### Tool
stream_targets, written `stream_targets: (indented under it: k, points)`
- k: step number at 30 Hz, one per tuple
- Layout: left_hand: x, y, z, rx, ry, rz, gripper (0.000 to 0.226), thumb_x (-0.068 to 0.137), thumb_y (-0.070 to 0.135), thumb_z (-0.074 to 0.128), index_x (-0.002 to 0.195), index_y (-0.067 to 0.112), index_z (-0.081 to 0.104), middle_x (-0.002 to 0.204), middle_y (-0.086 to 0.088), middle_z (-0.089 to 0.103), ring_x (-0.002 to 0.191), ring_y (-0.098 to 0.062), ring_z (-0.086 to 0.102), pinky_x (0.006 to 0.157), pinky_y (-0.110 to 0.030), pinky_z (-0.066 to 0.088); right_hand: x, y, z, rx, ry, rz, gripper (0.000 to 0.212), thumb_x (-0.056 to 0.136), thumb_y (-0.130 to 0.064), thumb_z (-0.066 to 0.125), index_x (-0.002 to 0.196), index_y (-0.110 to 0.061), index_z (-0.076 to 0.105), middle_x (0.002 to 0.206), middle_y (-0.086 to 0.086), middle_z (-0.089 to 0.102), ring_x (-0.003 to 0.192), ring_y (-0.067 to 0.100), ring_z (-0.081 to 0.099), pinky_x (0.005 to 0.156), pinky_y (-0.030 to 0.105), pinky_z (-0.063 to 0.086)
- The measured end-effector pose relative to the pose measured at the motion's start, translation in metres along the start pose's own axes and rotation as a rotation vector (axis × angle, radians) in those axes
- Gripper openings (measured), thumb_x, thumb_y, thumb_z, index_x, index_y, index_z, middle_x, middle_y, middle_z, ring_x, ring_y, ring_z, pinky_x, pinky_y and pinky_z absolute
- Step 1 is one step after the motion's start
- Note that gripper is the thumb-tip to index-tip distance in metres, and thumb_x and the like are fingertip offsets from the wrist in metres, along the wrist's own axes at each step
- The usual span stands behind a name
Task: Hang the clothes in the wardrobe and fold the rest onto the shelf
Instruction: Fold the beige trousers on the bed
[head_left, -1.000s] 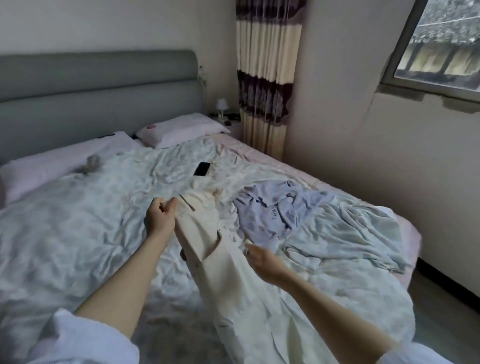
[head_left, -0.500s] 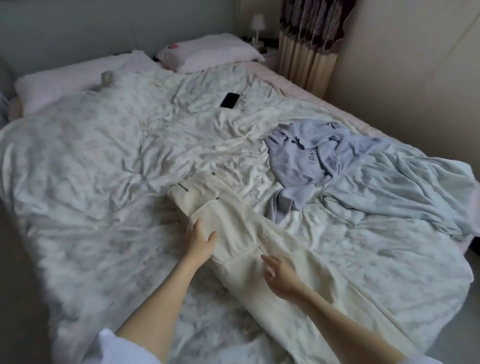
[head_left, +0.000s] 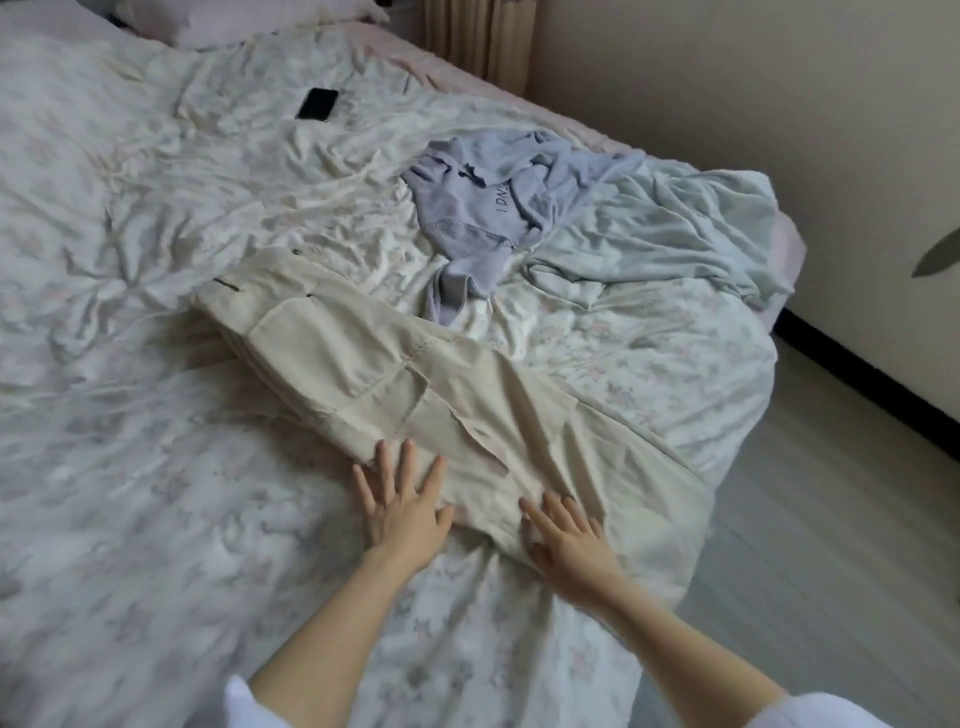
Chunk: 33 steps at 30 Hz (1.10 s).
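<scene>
**Bed surface rumpled: smoothing step at risk**

Floral duvet (head_left: 156, 467) lies creased and soft. Risk, my judgement: pressing over those wrinkles could shift the stacked legs out of line. Left hand (head_left: 402, 512): fingers spread, flat on the cream trousers (head_left: 363, 364). Right hand (head_left: 569, 540): fingers spread, pressing the same cloth. Trousers lie diagonally across the duvet; lilac top (head_left: 478, 208) beyond.

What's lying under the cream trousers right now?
The cream trousers lie flat on the floral duvet, legs running off the bed's near edge. Left hand and right hand press on top. Whatever sits beneath the fabric itself is covered.
</scene>
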<state>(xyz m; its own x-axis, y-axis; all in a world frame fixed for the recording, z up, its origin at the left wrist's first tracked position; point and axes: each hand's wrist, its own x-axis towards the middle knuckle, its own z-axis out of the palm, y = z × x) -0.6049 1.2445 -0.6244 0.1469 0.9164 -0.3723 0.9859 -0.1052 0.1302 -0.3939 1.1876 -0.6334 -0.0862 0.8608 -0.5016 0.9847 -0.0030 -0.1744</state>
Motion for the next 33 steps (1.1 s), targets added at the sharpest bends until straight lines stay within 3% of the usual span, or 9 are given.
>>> stream_targets:
  k: [6,10,12,14,17,21,25,29,33]
  points:
    - [-0.024,0.057,0.034,0.180,-0.119,0.268,0.071,0.091,0.058,0.034,0.149,0.036,0.000,0.158,-0.002,-0.016,0.142,-0.033,-0.022,0.105,-0.062,-0.018,-0.044,0.038,0.037,0.136,-0.055,0.142,0.059,0.099,-0.030,0.031,0.146,-0.044,-0.001,0.157,-0.009,-0.013,0.144,0.027,-0.012,0.108,0.059,0.016]
    - [-0.032,0.094,0.042,0.119,-0.300,0.462,0.071,0.090,0.052,0.040,0.150,0.033,0.007,0.159,0.001,-0.010,0.145,-0.025,-0.015,0.109,-0.058,-0.014,-0.072,0.076,0.053,0.349,-0.260,0.296,0.066,0.097,-0.021,0.035,0.150,-0.029,-0.004,0.158,0.005,-0.002,0.142,0.033,0.016,0.112,0.039,0.025]
    - [-0.038,0.109,0.038,-0.048,-0.328,0.527,0.060,0.092,0.044,0.044,0.147,0.029,0.025,0.158,0.003,0.015,0.146,-0.017,0.007,0.115,-0.051,-0.004,-0.085,0.088,0.056,0.405,-0.302,0.386,0.060,0.096,-0.020,0.035,0.150,-0.018,0.009,0.156,0.010,0.013,0.136,0.031,0.031,0.107,0.035,0.033]
    - [-0.040,0.115,0.028,-0.270,-0.238,0.486,0.044,0.094,0.033,0.045,0.137,0.025,0.045,0.141,0.004,0.047,0.132,-0.019,0.039,0.112,-0.037,0.020,-0.087,0.088,0.050,0.404,-0.174,0.452,0.047,0.095,-0.019,0.035,0.141,-0.009,0.031,0.144,0.013,0.037,0.126,0.030,0.044,0.099,0.037,0.041]
    - [-0.029,0.103,0.005,-0.265,0.058,0.426,0.031,0.094,0.023,0.043,0.121,0.021,0.059,0.123,0.005,0.060,0.115,-0.018,0.051,0.095,-0.029,0.032,-0.069,0.069,0.020,0.394,0.063,0.454,0.034,0.094,-0.016,0.033,0.124,-0.011,0.051,0.126,0.011,0.051,0.113,0.030,0.050,0.088,0.036,0.044]
    - [0.002,0.063,-0.035,-0.263,0.280,0.294,0.024,0.089,0.015,0.051,0.108,0.016,0.066,0.112,-0.001,0.061,0.108,-0.024,0.054,0.088,-0.034,0.036,-0.016,0.025,-0.032,0.366,0.280,0.312,0.027,0.096,-0.023,0.037,0.113,-0.014,0.055,0.115,0.007,0.055,0.109,0.027,0.050,0.083,0.035,0.041]
    - [0.034,0.010,-0.069,-0.465,0.406,-0.150,0.041,0.085,0.012,0.057,0.125,0.007,0.054,0.134,-0.012,0.043,0.124,-0.030,0.040,0.101,-0.040,0.033,0.040,-0.025,-0.067,0.344,0.392,0.095,0.035,0.091,-0.013,0.041,0.124,-0.013,0.052,0.123,0.007,0.051,0.114,0.028,0.047,0.088,0.034,0.040]
    - [0.065,-0.062,-0.089,-0.787,0.289,-0.723,0.081,0.086,0.043,0.060,0.146,0.007,0.020,0.150,-0.018,0.021,0.136,-0.035,0.023,0.108,-0.046,0.023,0.083,-0.083,-0.082,0.344,0.459,-0.154,0.046,0.085,-0.012,0.050,0.132,-0.011,0.050,0.134,0.010,0.050,0.124,0.030,0.046,0.101,0.042,0.037]
    - [0.089,-0.123,-0.077,-1.143,0.179,-0.784,0.096,0.084,0.044,0.065,0.149,0.005,0.005,0.152,-0.016,0.025,0.136,-0.031,0.032,0.110,-0.040,0.030,0.116,-0.129,-0.072,0.122,0.328,-0.288,0.055,0.094,-0.033,0.038,0.147,-0.026,0.026,0.153,0.007,0.026,0.142,0.031,0.018,0.110,0.059,0.008]
